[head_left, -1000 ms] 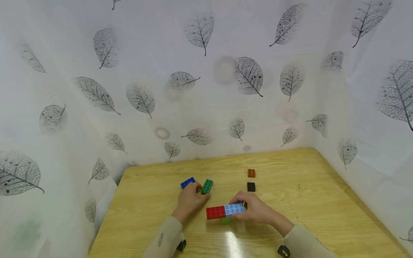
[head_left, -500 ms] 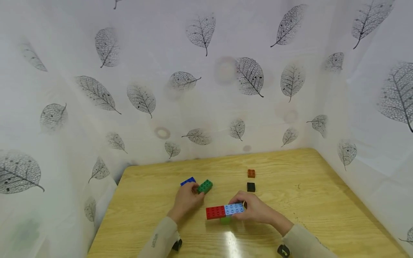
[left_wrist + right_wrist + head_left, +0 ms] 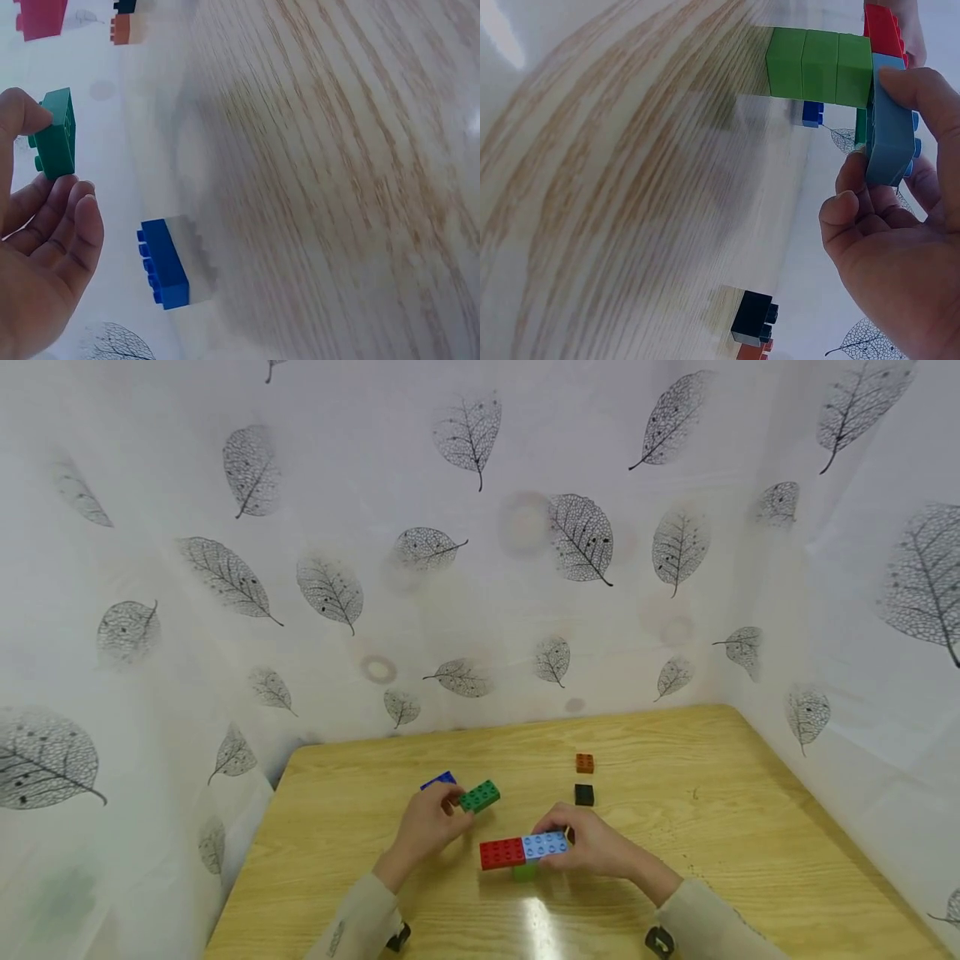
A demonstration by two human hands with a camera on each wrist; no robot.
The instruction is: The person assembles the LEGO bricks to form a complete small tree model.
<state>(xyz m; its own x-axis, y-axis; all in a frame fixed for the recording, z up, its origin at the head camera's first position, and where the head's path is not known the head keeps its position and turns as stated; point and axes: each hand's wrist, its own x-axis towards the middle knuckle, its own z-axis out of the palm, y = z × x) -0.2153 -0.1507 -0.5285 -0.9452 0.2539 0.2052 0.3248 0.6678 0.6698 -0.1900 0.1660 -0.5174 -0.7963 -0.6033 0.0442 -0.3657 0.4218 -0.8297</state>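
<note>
Left hand (image 3: 426,822) pinches green brick (image 3: 481,796), right hand (image 3: 592,846) grips light-blue brick (image 3: 546,844); bumping overhanging red brick (image 3: 502,853) could tip lime column (image 3: 820,66).

Left hand (image 3: 49,255): pinches the green brick (image 3: 61,146) between thumb and fingertips
Blue brick (image 3: 166,268): resting on the surface (image 3: 337,187), apart from the hand
Surface: pale, wood-grained
Red brick (image 3: 43,16): top left corner, partly cut off
Orange brick (image 3: 122,28): beside a black brick (image 3: 125,6) at the top edge
Backdrop (image 3: 112,217): white, leaf-printed
</note>
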